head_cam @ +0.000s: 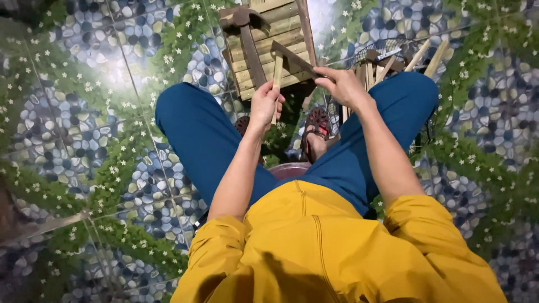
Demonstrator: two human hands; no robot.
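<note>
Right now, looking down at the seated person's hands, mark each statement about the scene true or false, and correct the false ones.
1. The left hand holds a pale split bamboo stick upright. True.
2. The right hand grips a red plastic cup. False: it holds a dark long-bladed knife.
3. A slatted wooden stool stands in front of the knees. True.
4. The floor is plain grey concrete. False: pebble-and-leaf patterned floor tiles.
5. The person wears blue trousers. True.
</note>
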